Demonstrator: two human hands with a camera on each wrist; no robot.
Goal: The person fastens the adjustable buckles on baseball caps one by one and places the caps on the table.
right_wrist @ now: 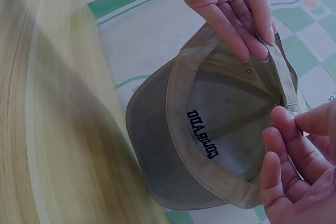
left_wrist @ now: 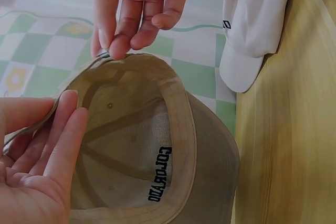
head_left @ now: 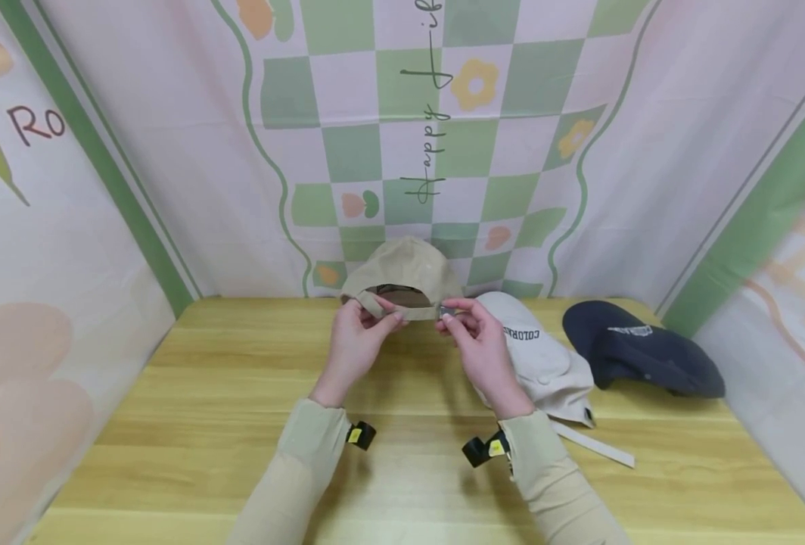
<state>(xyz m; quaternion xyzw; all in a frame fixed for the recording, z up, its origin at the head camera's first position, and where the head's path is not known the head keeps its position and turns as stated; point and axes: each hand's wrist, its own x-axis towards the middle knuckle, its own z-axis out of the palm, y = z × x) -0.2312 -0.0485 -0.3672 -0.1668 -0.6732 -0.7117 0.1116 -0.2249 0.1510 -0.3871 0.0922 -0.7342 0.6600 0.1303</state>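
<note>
Both hands hold a beige baseball cap by its back strap, at the far edge of the table. My left hand pinches the strap between thumb and fingers, left of the cap's back opening. On the other side, my right hand pinches a small metal buckle at the strap's end. Dark COLORADO lettering shows through inside the crown in the left wrist view. The cap's brim points away from me. Fingers partly cover the buckle and strap.
A white COLORADO cap lies right of my right hand, its loose white strap reaching toward me. Farther right lies a navy cap. Patterned cloth hangs behind the wooden table and along both sides.
</note>
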